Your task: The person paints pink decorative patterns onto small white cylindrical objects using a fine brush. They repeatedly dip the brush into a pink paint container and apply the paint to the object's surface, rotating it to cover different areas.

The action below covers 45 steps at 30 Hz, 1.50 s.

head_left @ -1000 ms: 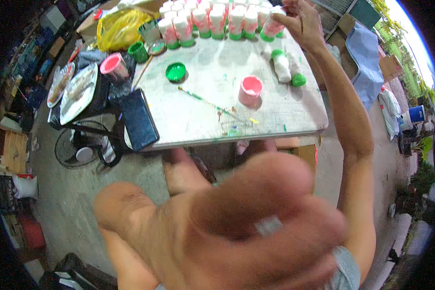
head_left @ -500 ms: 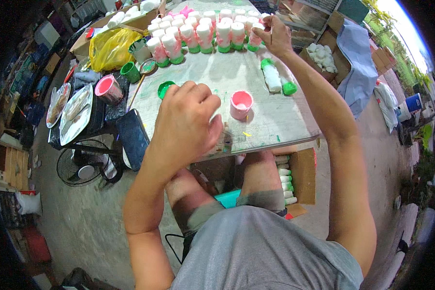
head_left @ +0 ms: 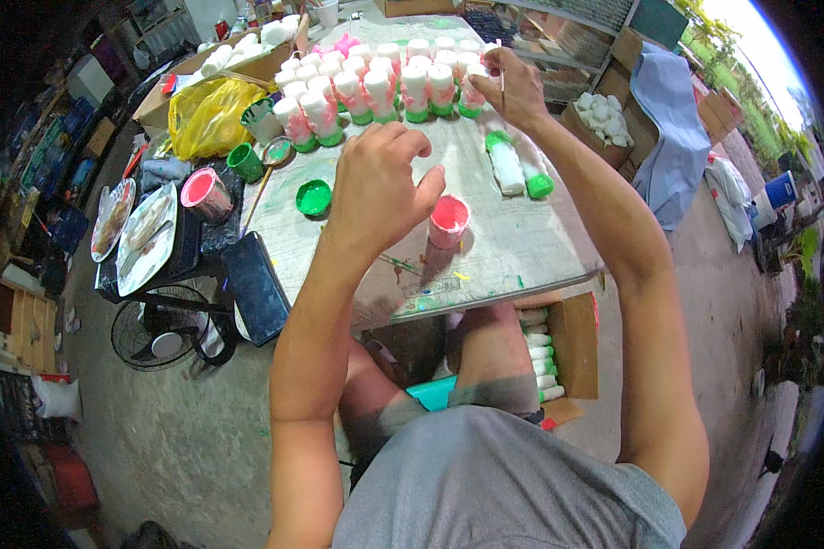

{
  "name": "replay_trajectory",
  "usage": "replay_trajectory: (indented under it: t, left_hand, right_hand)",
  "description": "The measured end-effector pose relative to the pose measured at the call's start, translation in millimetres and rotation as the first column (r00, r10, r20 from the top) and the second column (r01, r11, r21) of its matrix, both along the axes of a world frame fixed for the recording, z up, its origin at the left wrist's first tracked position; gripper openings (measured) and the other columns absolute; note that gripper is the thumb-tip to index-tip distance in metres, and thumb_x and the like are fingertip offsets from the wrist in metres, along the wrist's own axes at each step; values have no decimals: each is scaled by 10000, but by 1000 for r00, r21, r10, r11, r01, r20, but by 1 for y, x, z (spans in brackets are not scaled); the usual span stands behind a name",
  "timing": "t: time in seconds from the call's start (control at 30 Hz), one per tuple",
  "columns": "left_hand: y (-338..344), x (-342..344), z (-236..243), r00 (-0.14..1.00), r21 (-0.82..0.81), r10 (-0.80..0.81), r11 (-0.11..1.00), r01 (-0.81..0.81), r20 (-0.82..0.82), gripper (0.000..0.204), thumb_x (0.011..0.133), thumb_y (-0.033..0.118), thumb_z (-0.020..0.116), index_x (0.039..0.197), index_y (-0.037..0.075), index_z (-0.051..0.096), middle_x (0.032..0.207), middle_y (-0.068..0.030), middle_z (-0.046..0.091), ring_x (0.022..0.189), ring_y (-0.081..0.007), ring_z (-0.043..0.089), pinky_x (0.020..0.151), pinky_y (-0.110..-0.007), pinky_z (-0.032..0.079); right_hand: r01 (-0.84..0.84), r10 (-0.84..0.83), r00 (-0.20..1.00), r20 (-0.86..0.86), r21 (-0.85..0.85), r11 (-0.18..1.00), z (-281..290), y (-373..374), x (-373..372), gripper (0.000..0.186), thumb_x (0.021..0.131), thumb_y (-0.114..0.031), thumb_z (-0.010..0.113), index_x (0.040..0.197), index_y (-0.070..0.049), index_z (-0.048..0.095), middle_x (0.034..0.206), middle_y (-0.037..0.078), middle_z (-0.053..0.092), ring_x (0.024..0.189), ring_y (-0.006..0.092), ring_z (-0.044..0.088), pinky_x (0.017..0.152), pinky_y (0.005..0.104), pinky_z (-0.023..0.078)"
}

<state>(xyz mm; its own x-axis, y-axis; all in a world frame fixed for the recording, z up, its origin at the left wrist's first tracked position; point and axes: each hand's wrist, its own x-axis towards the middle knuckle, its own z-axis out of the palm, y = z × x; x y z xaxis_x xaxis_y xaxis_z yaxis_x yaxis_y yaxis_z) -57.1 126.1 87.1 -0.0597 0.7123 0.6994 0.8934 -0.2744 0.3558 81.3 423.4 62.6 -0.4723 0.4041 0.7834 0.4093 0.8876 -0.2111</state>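
Grey short-sleeved shirt (head_left: pixel 504 485), greyish shorts (head_left: pixel 499 389)

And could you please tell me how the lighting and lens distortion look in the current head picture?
Head view: the sky at upper right is washed out to near white; head view: the corners fall to black beyond a curved fisheye rim; head view: a soft shadow lies on the table just below the pink paint cup.
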Motion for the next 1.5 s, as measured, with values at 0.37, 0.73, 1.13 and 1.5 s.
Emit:
replay_trajectory:
  t: [0.37,0.73,1.13,1.5]
  left_hand:
    - [14,-6,-5,999,-24,18,1000,-17,29,239,779,191,786,889,-10,718,921,-167,710,872,-325,690,800,-424,537]
    - [26,-13,-24,995,42,23,999,-27,101,190,764,118,719,898,-16,719,900,-165,706,846,-316,692,809,-412,550]
    - [36,-22,-38,946,97,-56,995,26,321,240,744,22,640,970,9,719,928,-115,732,835,-212,690,764,-327,527]
    - [22,-21,-30,756,152,-525,847,510,392,1120,646,236,930,1601,110,360,1490,-118,528,1362,-243,496,1005,-403,446]
  right_hand:
    - [-37,35,998,48,43,998,4,0,1,432,863,-399,773,1092,-52,656,898,146,726,838,344,729,777,464,552]
    - [-62,104,964,246,-173,983,31,-45,53,471,879,-422,760,1163,-57,669,1080,191,725,1044,376,685,936,463,516]
    - [-94,344,669,659,-384,919,27,-79,90,941,628,-374,863,1416,-55,458,1458,195,511,1408,378,425,1208,473,308]
    - [-679,630,731,-261,-365,637,42,-149,73,945,605,-284,938,1387,-65,454,1466,149,542,1346,243,498,1147,395,340]
